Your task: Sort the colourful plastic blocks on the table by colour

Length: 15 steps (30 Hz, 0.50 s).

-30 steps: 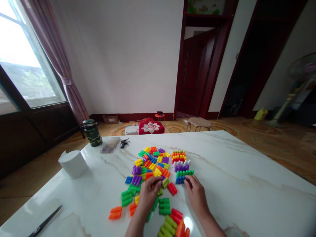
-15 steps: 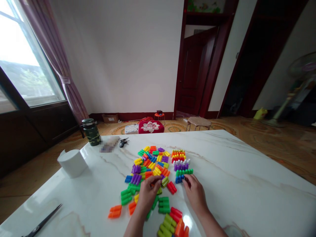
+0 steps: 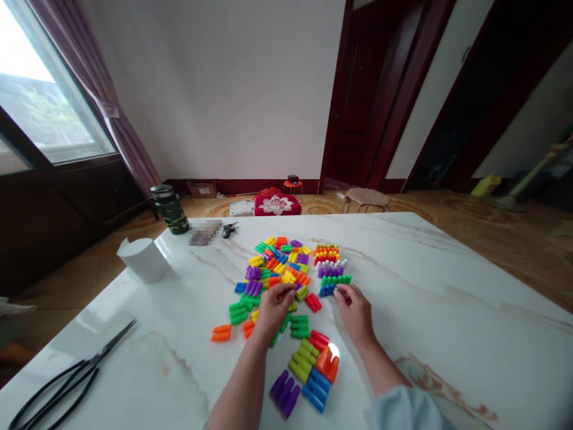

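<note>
Hands at toy blocks on marble table

Left hand [image 3: 271, 309] lies palm down on the loose heap of blocks [image 3: 277, 272], fingers curled, fingertips pinching at a small piece at the heap's near edge; what it grips is too hidden to name. Right hand [image 3: 356, 307] rests just to the right of it, fingers bent, fingertips touching the blue blocks [image 3: 326, 291] at the near end of a sorted stack. Whether it has hold of one cannot be told.

Sorted stack beyond the right hand: six short rows, from far to near yellow-orange, red, white, purple, green [image 3: 335, 279], blue.

Near side of the hands, toward the body: one purple cluster [image 3: 285, 392], one blue cluster [image 3: 316, 389], one yellow-green cluster [image 3: 303, 360], one orange cluster [image 3: 328, 364], one red pair [image 3: 319, 340]. Left of the left hand: one orange pair [image 3: 221, 332], well apart from the heap.

Elsewhere on the table [image 3: 447, 310], all to the left of the left hand: one pair of scissors [image 3: 67, 376], one white roll [image 3: 143, 260], one dark jar [image 3: 169, 209], one bunch of keys [image 3: 229, 229].
</note>
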Each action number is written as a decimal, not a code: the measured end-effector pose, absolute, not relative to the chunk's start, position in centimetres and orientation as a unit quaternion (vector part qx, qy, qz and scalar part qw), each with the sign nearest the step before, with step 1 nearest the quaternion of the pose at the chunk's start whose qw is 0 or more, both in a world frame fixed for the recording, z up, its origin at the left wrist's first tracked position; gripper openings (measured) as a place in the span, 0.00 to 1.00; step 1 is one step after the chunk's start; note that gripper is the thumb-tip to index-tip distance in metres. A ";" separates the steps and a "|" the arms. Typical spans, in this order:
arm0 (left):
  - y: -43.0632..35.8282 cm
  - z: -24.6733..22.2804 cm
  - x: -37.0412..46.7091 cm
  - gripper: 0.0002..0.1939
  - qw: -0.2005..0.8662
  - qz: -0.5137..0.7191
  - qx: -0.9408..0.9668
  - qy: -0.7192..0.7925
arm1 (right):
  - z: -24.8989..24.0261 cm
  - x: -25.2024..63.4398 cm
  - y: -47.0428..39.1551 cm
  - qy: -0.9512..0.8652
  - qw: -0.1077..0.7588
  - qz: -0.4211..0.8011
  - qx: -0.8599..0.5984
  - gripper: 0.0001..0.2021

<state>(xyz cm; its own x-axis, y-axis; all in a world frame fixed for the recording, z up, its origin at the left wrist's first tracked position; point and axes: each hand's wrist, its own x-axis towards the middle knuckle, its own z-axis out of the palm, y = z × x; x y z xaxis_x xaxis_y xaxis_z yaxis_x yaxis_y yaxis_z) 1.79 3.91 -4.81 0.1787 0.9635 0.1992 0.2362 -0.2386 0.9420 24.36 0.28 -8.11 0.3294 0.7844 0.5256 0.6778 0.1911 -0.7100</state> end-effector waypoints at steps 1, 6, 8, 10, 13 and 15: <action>3.9 -4.9 1.8 0.14 0.409 0.445 0.649 0.463 | -7.8 24.4 0.0 -0.571 0.518 0.063 -0.634 0.13; 4.1 -5.5 1.7 0.13 0.405 0.453 0.648 0.459 | -4.2 23.5 -4.7 -0.599 0.472 0.129 -0.634 0.10; 4.2 -5.7 1.7 0.13 0.405 0.455 0.649 0.455 | -2.8 22.3 -7.7 -0.647 0.411 0.162 -0.621 0.07; 4.2 -5.6 1.7 0.13 0.405 0.455 0.650 0.455 | -2.5 20.8 -10.6 -0.690 0.346 0.178 -0.610 0.07; 4.1 -5.2 1.8 0.13 0.404 0.452 0.650 0.459 | -4.2 18.8 -13.6 -0.722 0.320 0.129 -0.600 0.09; 4.0 -5.1 1.8 0.13 0.406 0.451 0.650 0.458 | -6.0 18.0 -14.4 -0.734 0.313 0.080 -0.597 0.22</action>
<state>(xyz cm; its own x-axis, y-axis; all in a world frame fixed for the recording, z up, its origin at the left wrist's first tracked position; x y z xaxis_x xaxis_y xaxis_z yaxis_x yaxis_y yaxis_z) 1.83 4.01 -5.05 0.1741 0.9611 0.2142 0.2295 -0.2512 0.9403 18.00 -14.40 -5.97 -0.0909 0.9269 0.3641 0.8265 0.2742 -0.4917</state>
